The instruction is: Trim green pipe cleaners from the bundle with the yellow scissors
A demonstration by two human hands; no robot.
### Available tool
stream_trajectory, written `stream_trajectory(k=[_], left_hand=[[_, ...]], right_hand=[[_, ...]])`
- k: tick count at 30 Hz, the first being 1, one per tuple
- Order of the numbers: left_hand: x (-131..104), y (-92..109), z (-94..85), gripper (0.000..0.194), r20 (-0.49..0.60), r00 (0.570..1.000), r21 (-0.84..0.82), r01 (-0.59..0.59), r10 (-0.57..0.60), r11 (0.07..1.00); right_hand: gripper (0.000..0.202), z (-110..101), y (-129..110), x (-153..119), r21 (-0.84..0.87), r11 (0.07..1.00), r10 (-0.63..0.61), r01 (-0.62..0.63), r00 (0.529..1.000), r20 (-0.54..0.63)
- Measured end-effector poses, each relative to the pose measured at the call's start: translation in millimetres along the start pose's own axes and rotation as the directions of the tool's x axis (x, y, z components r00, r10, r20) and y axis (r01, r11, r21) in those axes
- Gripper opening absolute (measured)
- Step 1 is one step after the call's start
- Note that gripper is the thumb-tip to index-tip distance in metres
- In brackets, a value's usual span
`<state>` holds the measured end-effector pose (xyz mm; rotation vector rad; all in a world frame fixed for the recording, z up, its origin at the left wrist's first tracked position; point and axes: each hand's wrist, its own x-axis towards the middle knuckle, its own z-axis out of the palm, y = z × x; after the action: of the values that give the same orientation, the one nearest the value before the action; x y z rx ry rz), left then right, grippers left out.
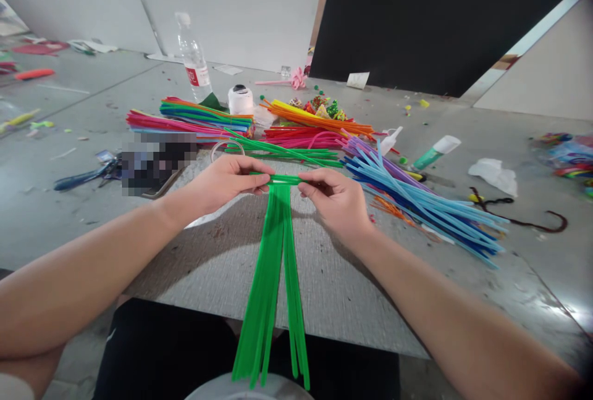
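Green crosspiece (286,179) level in front of me, over the bench (208,270); green stems (266,264) run from it toward my lap, split into a wide bunch and a narrow one, loose tips past the bench edge. Left hand (227,179) and right hand (340,199) apart, each pinching one end of the crosspiece between thumb and fingers. Handling, my guess: very light, fuzzy wire, bendy but holding a shape; not slippery, hard to break, easy to kink. Best hold is at the crosspiece ends, light pinch; gripping the tips would splay the bunches. Surface: grey, finely textured, specks about. Beyond my hands, more green stems (296,152); to the right, light blue stems (430,205); farther back, a plastic bottle (192,57). Room: pale wall panels (250,5), a large black panel (417,11), scraps strewn widely.
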<state>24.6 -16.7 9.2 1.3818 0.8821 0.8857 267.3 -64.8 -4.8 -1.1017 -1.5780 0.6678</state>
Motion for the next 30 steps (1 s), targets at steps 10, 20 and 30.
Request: stream_trajectory(k=[10, 20, 30], left_hand=[[3, 2, -6.2, 0.027, -0.025, 0.997, 0.344, -0.064, 0.078, 0.937], [1, 5, -4.6, 0.024, 0.065, 0.942, 0.575, -0.305, 0.33, 0.759], [-6, 13, -0.2, 0.025, 0.026, 0.909, 0.592, -0.35, 0.416, 0.727]], right_hand=[[0.008, -7, 0, 7, -0.124, 0.992, -0.036, 0.032, 0.999, -0.025], [0.009, -6, -1, 6, -0.082, 0.997, 0.011, -0.014, 0.999, -0.044], [0.013, -3, 1, 3, -0.053, 0.998, 0.014, -0.018, 0.998, -0.067]])
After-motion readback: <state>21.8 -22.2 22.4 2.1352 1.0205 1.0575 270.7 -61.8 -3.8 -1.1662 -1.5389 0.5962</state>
